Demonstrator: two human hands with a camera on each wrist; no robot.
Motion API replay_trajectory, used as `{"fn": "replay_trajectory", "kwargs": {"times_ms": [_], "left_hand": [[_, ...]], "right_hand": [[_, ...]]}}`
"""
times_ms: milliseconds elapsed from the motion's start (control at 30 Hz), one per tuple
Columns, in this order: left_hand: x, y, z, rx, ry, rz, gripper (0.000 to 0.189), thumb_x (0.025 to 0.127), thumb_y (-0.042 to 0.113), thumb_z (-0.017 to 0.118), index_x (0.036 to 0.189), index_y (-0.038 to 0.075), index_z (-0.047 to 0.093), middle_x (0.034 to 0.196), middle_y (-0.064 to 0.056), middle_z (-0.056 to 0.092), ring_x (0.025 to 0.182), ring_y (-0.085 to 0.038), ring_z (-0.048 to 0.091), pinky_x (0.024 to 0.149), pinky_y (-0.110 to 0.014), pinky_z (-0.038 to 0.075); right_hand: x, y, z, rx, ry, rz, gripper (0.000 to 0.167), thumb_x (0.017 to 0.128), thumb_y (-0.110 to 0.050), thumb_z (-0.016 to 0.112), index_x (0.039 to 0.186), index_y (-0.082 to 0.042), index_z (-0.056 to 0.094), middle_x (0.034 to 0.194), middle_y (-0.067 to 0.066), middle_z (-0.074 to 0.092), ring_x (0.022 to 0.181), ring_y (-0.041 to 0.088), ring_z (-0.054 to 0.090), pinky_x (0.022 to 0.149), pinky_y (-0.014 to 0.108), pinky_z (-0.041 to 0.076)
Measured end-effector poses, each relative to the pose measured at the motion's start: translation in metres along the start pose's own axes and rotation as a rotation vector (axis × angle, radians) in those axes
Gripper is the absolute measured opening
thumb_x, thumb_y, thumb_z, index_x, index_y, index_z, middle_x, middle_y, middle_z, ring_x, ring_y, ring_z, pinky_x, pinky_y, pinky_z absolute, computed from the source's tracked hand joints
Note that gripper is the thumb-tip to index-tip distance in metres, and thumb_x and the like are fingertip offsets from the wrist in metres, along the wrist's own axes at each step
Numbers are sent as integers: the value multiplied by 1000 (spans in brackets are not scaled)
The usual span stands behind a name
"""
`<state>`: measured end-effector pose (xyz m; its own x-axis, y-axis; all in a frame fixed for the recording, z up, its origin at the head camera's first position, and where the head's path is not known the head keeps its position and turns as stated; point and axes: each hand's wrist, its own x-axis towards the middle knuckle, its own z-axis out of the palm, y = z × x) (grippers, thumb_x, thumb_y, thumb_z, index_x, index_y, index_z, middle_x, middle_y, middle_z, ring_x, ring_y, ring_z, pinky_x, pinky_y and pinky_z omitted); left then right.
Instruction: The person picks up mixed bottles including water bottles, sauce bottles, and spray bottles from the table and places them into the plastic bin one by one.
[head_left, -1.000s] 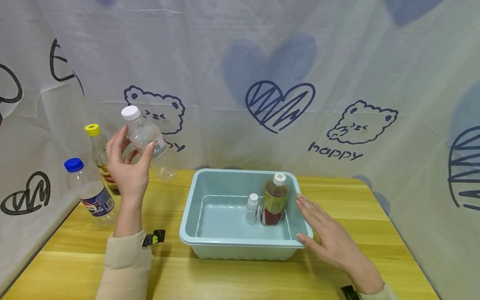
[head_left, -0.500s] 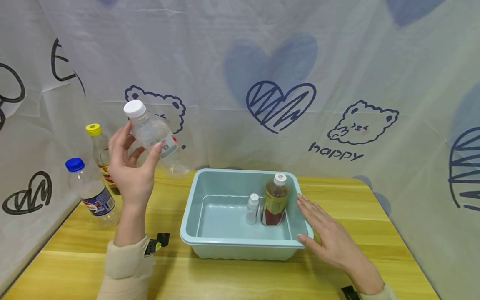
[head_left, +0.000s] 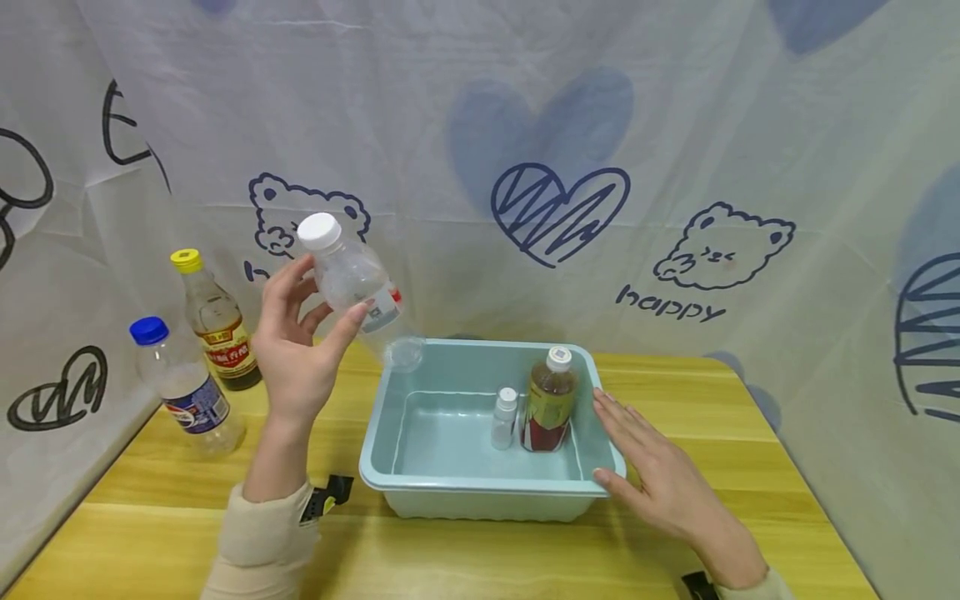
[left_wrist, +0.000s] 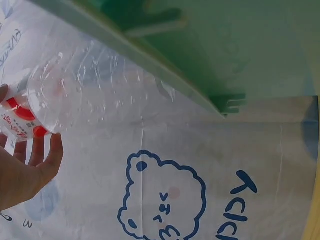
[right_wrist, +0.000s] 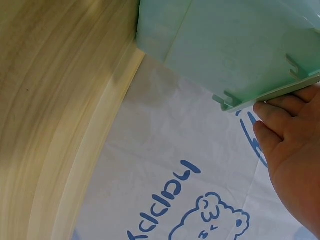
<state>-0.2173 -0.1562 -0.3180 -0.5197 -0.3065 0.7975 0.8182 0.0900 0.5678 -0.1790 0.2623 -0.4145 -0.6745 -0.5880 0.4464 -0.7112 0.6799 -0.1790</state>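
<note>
My left hand (head_left: 300, 358) grips a clear plastic bottle (head_left: 356, 271) with a white cap and a white and red label, thumb on one side and fingers on the other. The bottle is tilted, cap toward the upper left, its base overlapping the left rear corner of the light blue tub (head_left: 491, 485) in the head view. In the left wrist view the bottle's ribbed base (left_wrist: 100, 82) lies beside the tub wall (left_wrist: 165, 70). My right hand (head_left: 660, 471) rests with straight fingers on the tub's right rim. Inside the tub stand a small clear bottle (head_left: 505, 421) and a brown drink bottle (head_left: 550, 408), both white-capped.
On the wooden table (head_left: 420, 558), left of the tub, stand a blue-capped bottle (head_left: 197, 404) and a yellow-capped sauce bottle (head_left: 225, 333). A printed cloth (head_left: 420, 125) hangs behind the table and along its sides.
The left hand has carried the clear bottle to the right, from near the sauce bottle to the tub's left rear corner. The right hand, tub and other bottles stay as they were.
</note>
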Motion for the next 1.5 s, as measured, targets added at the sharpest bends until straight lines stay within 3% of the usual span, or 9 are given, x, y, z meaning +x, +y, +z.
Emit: {"fn": "replay_trajectory", "kwargs": {"times_ms": [333,533,767,1233,1500], "left_hand": [[-5,-4,2,20,-193,-28,75,76,-22,77,144,-2,53,141,-11,54,122,-27,59,95,-27,58],[-8,-10,3,15,-311,-71,78,73,-26,76,143,-9,45,143,-6,53,121,-25,60,92,-26,59],[-10,-16,9,45,-438,-180,78,76,-21,79,144,-5,43,143,-5,53,124,-21,60,95,-27,59],[-23,-35,23,105,-657,-354,75,81,-6,86,143,7,46,142,-11,52,130,-33,58,105,-38,55],[-30,-46,28,164,-764,-389,73,80,-3,87,140,6,48,140,-14,52,128,-36,59,106,-42,54]], "right_hand": [[1,-1,0,4,-2,3,77,97,-31,70,160,-1,36,168,12,31,155,26,30,128,25,13],[0,0,0,1,1,3,76,98,-32,69,159,-1,37,168,12,32,154,27,32,128,24,13],[0,0,0,10,3,6,77,97,-31,70,160,-1,37,168,11,31,155,26,31,128,24,13],[0,0,0,5,0,5,78,97,-32,70,160,-2,36,169,11,31,154,27,31,128,24,13],[0,0,0,-1,-2,13,79,97,-33,70,161,-3,36,169,10,31,154,27,32,128,23,12]]}}
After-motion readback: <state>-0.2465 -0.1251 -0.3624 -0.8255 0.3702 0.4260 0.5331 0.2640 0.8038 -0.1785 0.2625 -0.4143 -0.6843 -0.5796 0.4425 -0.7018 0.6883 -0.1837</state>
